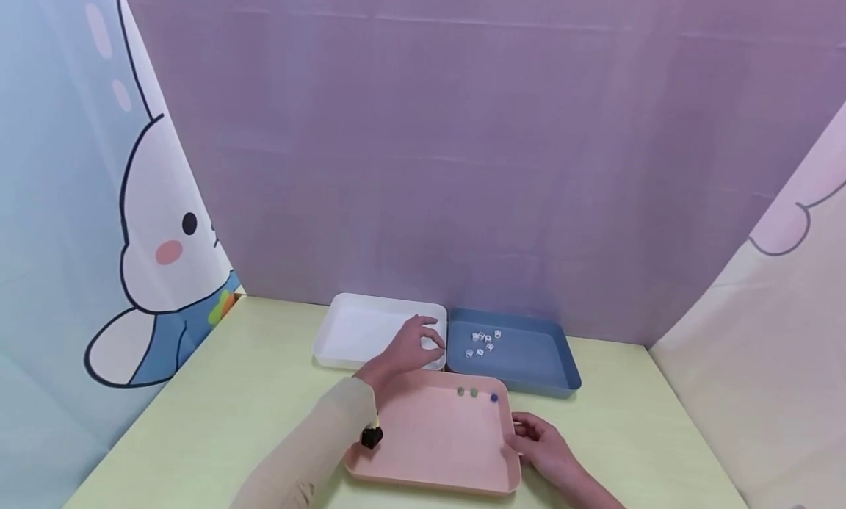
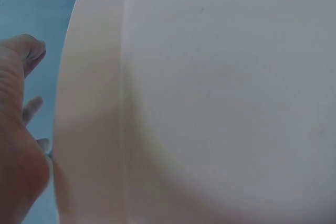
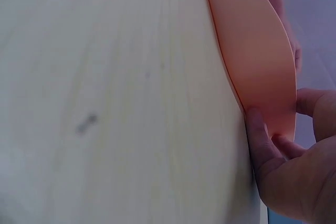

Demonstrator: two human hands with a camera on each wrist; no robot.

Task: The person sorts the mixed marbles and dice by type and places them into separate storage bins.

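Note:
My left hand (image 1: 416, 345) hovers over the right end of the white tray (image 1: 370, 362), thumb and forefinger apart with nothing visible between them. In the left wrist view its bent fingers (image 2: 32, 51) show beyond the pink tray's wall. My right hand (image 1: 538, 444) grips the right rim of the pink tray (image 1: 429, 482). In the right wrist view, its thumb lies over the rim and its fingers press the outer wall. Two green glass beads (image 1: 474, 393) and a dark blue bead (image 1: 494, 397) lie along the pink tray's far side.
A blue tray (image 1: 535, 358) stands right of the white tray, behind the pink one, with several white dice (image 1: 487, 339) inside. Purple cloth (image 1: 463, 164) hangs behind the pale yellow table (image 1: 264, 347), and printed curtains (image 1: 53, 200) flank it.

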